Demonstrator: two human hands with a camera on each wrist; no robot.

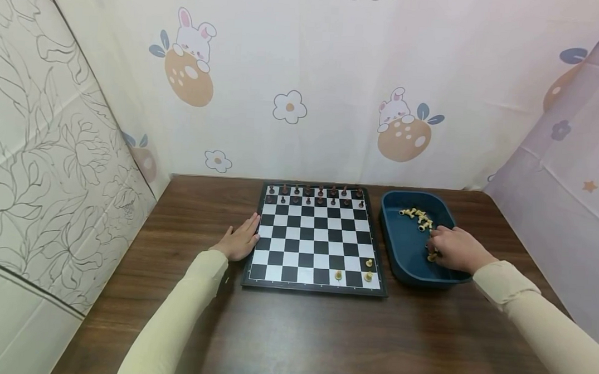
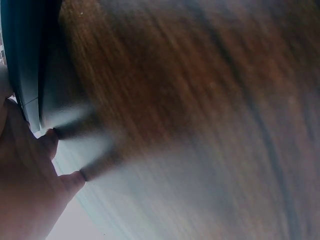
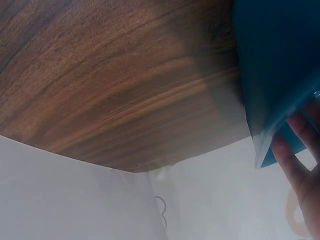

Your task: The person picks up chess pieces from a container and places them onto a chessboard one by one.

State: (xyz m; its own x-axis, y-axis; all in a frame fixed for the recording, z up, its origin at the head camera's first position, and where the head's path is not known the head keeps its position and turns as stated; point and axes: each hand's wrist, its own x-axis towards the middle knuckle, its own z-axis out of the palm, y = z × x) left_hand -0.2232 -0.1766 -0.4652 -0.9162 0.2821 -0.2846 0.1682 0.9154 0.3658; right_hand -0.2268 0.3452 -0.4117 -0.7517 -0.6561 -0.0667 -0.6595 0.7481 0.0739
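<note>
A black-and-white chessboard (image 1: 314, 230) lies on the table, with two rows of dark brown chess pieces (image 1: 320, 200) along its far side. Three cream pieces stand near its front right corner, one of them a pawn-like piece (image 1: 368, 262). My left hand (image 1: 238, 240) rests flat on the table with fingers spread, its fingertips at the board's left edge. Inside the blue bin (image 1: 402, 258) is my right hand (image 1: 452, 246), fingers bent down among cream chess pieces (image 1: 418, 216). One piece (image 1: 432, 257) is right at the fingertips; whether it is pinched is hidden.
The brown wooden table (image 1: 293, 337) extends in front of the board and bin. A patterned curtain (image 1: 334, 88) hangs behind the table's far edge, and a panel with flower outlines (image 1: 45, 142) stands at the left.
</note>
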